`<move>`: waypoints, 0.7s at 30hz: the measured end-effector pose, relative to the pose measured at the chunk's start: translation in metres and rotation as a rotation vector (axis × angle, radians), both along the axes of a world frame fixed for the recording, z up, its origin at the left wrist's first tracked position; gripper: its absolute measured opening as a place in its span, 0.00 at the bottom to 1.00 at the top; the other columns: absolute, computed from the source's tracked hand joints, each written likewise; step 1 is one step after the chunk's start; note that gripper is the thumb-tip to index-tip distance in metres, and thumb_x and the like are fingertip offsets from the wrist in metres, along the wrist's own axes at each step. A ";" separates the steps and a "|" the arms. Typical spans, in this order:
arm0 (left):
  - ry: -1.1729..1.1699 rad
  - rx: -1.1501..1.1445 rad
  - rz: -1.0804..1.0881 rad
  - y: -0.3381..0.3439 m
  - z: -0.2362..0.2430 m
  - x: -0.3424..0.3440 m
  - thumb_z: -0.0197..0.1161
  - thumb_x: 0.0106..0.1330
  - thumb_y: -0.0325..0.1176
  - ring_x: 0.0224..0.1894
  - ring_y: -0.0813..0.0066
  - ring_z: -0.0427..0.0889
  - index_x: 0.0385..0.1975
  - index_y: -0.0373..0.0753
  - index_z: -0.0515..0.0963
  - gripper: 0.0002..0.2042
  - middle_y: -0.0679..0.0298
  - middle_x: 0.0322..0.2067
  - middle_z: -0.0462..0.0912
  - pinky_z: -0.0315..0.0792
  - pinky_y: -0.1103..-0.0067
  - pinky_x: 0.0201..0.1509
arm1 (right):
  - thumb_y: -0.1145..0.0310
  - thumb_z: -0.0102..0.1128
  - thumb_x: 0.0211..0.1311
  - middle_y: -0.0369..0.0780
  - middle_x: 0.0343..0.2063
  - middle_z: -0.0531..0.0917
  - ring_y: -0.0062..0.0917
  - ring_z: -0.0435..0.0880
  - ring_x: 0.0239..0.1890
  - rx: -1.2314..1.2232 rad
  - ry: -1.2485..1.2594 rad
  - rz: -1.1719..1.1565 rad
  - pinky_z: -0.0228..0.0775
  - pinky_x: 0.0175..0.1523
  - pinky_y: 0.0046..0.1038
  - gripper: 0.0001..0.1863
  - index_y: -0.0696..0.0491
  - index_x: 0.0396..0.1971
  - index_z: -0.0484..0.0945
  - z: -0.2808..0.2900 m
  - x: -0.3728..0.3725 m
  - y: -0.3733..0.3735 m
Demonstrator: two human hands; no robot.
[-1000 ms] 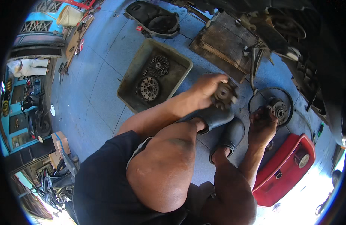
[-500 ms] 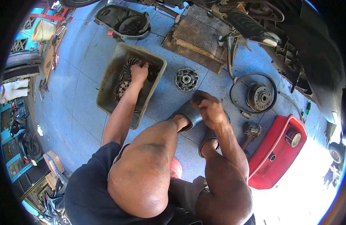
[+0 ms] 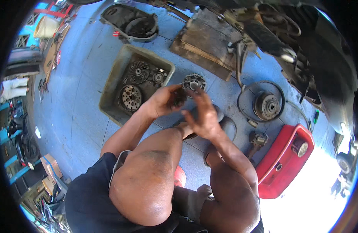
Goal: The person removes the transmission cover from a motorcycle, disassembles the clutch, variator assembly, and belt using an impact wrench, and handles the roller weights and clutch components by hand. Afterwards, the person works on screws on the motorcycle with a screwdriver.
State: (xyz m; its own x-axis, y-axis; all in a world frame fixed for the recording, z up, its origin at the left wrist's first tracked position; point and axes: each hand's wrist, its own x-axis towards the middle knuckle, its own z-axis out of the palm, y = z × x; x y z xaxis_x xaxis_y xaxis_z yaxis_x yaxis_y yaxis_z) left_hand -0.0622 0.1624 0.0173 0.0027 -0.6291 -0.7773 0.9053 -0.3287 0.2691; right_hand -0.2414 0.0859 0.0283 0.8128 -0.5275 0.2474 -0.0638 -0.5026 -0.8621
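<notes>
Floor [image 3: 82,97]: blue painted concrete carries everything; you squat on it with knees raised, feet in dark slippers near its middle
Scooter [image 3: 311,50]: dark bodywork along the far right edge of the floor, its underside opened up
Wooden boards [image 3: 210,42]: a rough stack at the far edge, just left of the scooter
Red cover [image 3: 283,159]: a red plastic panel on the right side of the floor, beside your right leg
Tray [image 3: 109,89]: a grey-green tub left of centre; it holds a finned pulley disc, a round clutch plate with holes and a smaller dark part
Black casing [image 3: 128,21]: a transmission cover at the far left corner, well apart from the tray
Belt and pulley [image 3: 266,105]: a drive belt looped around a rusty pulley, right of centre
Round clutch part [image 3: 193,82]: lies on the floor just beyond your hands, between tray and belt
Left hand [image 3: 161,101]: fingers curled tight around a small dark part [image 3: 179,97]; this is the piece you are working on, held above the floor just right of the tray
Right hand [image 3: 204,112]: fingers spread and loose, tips meeting the small dark part, gripping nothing of its own
Step in hand: by my reading, you are turning over or checking the small part between both hands
Next move: it seems to call for a steady left grip while the right fingers close on the part
</notes>
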 end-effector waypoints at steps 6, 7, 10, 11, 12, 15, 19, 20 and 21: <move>-0.884 0.301 0.018 0.018 -0.036 0.096 0.51 0.66 0.32 0.30 0.72 0.78 0.37 0.37 0.75 0.08 0.63 0.30 0.79 0.73 0.75 0.30 | 0.70 0.63 0.54 0.53 0.46 0.79 0.43 0.81 0.47 0.292 0.226 -0.354 0.74 0.50 0.35 0.24 0.61 0.51 0.73 -0.030 -0.042 -0.025; -0.825 0.313 0.099 0.015 -0.043 0.106 0.51 0.66 0.31 0.34 0.70 0.79 0.39 0.36 0.75 0.08 0.61 0.34 0.79 0.76 0.73 0.34 | 0.70 0.62 0.55 0.53 0.46 0.79 0.42 0.81 0.47 0.347 0.255 -0.343 0.74 0.50 0.34 0.22 0.61 0.51 0.73 -0.032 -0.047 -0.026; -0.779 0.317 0.239 0.004 -0.055 0.116 0.53 0.64 0.29 0.41 0.63 0.79 0.41 0.31 0.73 0.10 0.53 0.38 0.78 0.77 0.67 0.42 | 0.71 0.61 0.56 0.53 0.46 0.79 0.41 0.81 0.47 0.408 0.296 -0.344 0.74 0.50 0.34 0.21 0.61 0.50 0.74 -0.032 -0.056 -0.024; -0.768 0.309 0.226 -0.001 -0.058 0.105 0.53 0.64 0.29 0.41 0.63 0.79 0.41 0.31 0.73 0.10 0.53 0.38 0.78 0.77 0.67 0.42 | 0.71 0.60 0.56 0.53 0.45 0.79 0.41 0.81 0.48 0.425 0.261 -0.327 0.74 0.50 0.34 0.21 0.62 0.50 0.74 -0.030 -0.056 -0.023; -1.435 0.502 0.131 -0.003 -0.057 0.093 0.55 0.61 0.29 0.40 0.61 0.78 0.40 0.31 0.73 0.10 0.53 0.37 0.77 0.75 0.66 0.43 | 0.72 0.60 0.57 0.53 0.46 0.79 0.41 0.81 0.48 0.416 0.264 -0.305 0.74 0.50 0.34 0.20 0.61 0.50 0.74 -0.028 -0.057 -0.023; -2.044 0.177 0.119 -0.004 -0.050 0.038 0.57 0.57 0.25 0.40 0.57 0.77 0.38 0.34 0.73 0.10 0.51 0.35 0.78 0.71 0.68 0.45 | 0.72 0.59 0.56 0.52 0.45 0.79 0.41 0.81 0.48 0.438 0.286 -0.297 0.73 0.51 0.34 0.21 0.61 0.50 0.73 -0.026 -0.054 -0.024; -1.833 -0.305 -0.475 -0.027 -0.070 -0.024 0.64 0.56 0.32 0.44 0.55 0.77 0.41 0.36 0.73 0.15 0.51 0.37 0.78 0.71 0.65 0.48 | 0.71 0.59 0.55 0.53 0.44 0.79 0.41 0.81 0.46 0.359 0.293 -0.271 0.73 0.50 0.34 0.22 0.60 0.50 0.73 -0.033 -0.053 -0.023; -2.049 -0.192 -0.571 -0.035 -0.080 -0.032 0.66 0.56 0.39 0.45 0.51 0.76 0.45 0.34 0.71 0.21 0.48 0.39 0.77 0.70 0.63 0.49 | 0.70 0.60 0.54 0.53 0.43 0.79 0.42 0.81 0.45 0.297 0.286 -0.263 0.73 0.49 0.35 0.22 0.60 0.50 0.73 -0.038 -0.053 -0.023; -2.302 -0.108 -0.596 -0.043 -0.091 -0.037 0.68 0.55 0.45 0.47 0.47 0.75 0.49 0.32 0.69 0.28 0.46 0.41 0.77 0.69 0.62 0.51 | 0.70 0.60 0.54 0.53 0.43 0.79 0.42 0.81 0.45 0.293 0.289 -0.279 0.73 0.49 0.35 0.22 0.60 0.50 0.73 -0.043 -0.054 -0.023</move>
State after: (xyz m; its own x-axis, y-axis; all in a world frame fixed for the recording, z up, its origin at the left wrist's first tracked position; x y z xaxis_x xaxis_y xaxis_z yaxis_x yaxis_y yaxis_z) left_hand -0.0994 0.1197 -0.0738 0.3453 -0.9080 0.2374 -0.9081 -0.2593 0.3290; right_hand -0.2953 0.0627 -0.0148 0.6444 -0.7481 -0.1585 -0.4184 -0.1714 -0.8919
